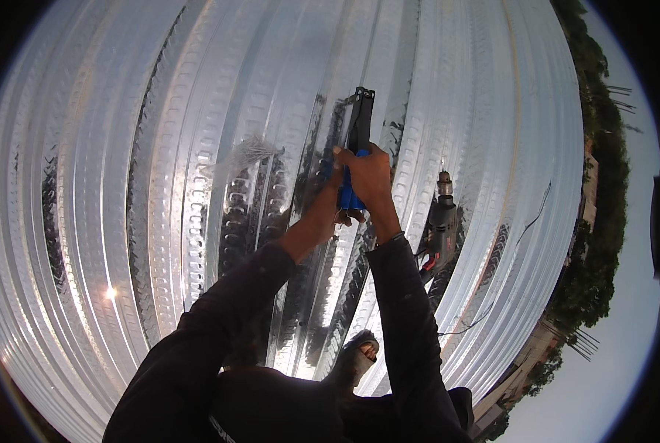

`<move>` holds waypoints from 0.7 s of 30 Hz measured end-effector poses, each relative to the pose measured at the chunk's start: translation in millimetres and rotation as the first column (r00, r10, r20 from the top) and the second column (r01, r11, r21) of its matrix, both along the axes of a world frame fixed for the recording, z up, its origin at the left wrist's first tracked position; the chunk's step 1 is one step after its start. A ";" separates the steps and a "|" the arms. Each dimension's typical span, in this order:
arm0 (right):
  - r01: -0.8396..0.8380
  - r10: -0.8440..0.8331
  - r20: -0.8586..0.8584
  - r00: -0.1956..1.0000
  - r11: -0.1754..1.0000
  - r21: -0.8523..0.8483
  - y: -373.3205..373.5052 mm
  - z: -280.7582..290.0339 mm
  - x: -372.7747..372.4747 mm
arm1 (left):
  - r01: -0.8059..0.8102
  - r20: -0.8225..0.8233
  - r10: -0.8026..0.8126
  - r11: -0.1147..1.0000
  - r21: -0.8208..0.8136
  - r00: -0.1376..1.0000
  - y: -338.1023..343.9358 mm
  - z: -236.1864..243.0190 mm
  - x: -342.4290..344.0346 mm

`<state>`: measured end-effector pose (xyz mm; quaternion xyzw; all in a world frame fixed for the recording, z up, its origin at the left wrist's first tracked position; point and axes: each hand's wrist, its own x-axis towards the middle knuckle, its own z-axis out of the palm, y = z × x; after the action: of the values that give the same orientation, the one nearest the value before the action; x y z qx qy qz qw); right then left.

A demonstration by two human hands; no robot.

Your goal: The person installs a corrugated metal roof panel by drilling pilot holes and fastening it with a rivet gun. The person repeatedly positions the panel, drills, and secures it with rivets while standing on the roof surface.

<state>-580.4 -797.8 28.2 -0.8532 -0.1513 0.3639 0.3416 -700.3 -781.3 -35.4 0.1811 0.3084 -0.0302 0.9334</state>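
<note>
Both hands are closed on a long hand tool with a black body (360, 124) and a blue lower part, its black end pointing away from me over the ribbed metal sheets. My right hand (375, 176) wraps round the blue part from the right. My left hand (324, 210) grips it from the left and below, with fingertips showing under its lower end. The tool's exact kind is unclear, and the hands cover much of it. To the right of my right forearm, a black and red power drill (442, 218) lies on the sheets, chuck pointing away.
Shiny corrugated metal sheets (463, 96) spread all around me. Thin dark wires (540, 214) lie to the right. Beyond the right edge are trees (592, 277), bare rebar rods (582, 343) and sky. My foot (363, 358) shows near the bottom.
</note>
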 end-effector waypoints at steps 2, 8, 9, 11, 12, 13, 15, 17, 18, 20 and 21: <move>0.009 -0.003 0.203 0.979 0.999 -0.031 1.9 -1.3 -3.5 | -0.002 0.035 0.003 1.000 -0.025 0.999 0.2 7.4 4.8; 0.055 0.029 0.456 0.889 0.984 -0.170 7.5 -36.7 -10.4 | -0.018 -0.069 0.018 1.000 -0.002 0.997 -0.5 -10.3 9.7; 0.047 0.055 0.469 0.882 0.978 -0.203 5.7 -37.6 -13.3 | -0.032 -0.071 0.031 0.999 -0.013 0.997 -6.5 -7.8 7.2; -0.027 0.170 0.548 0.819 0.966 -0.258 8.7 -16.6 10.3 | -0.064 -0.041 0.061 0.996 -0.070 0.997 -7.9 25.0 19.0; -0.066 0.233 0.565 0.791 0.952 -0.300 5.3 -0.6 18.4 | -0.085 -0.093 0.080 0.995 -0.051 0.992 -10.2 33.0 28.8; -0.142 0.281 0.431 0.857 0.935 -0.326 16.3 27.9 23.8 | -0.112 -0.180 0.103 0.993 -0.041 0.978 -14.3 29.6 22.0; -0.322 0.402 0.147 0.904 0.864 -0.386 29.4 55.2 60.5 | -0.142 -0.216 0.138 0.990 0.000 0.967 -15.4 6.2 9.5; -0.357 0.468 0.231 0.853 0.845 -0.398 21.6 36.3 83.4 | -0.118 -0.167 0.114 0.993 -0.019 0.979 -22.4 0.1 17.9; -0.338 0.455 0.265 0.850 0.857 -0.388 24.9 22.8 74.2 | -0.115 -0.162 0.109 0.993 -0.030 0.981 -19.5 -8.4 12.8; -0.184 0.341 0.380 0.860 0.902 -0.392 17.0 20.9 44.9 | -0.072 -0.109 0.066 0.996 -0.056 0.992 -21.4 -4.7 14.6; -0.071 0.248 0.446 0.860 0.923 -0.377 16.7 24.5 23.9 | -0.079 -0.120 0.073 0.996 -0.050 0.990 -20.9 -2.8 14.7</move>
<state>-556.5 -781.1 52.7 -0.9478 -0.2367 0.1864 0.1046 -685.5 -802.2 -38.2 0.1414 0.3688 -0.0136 0.9186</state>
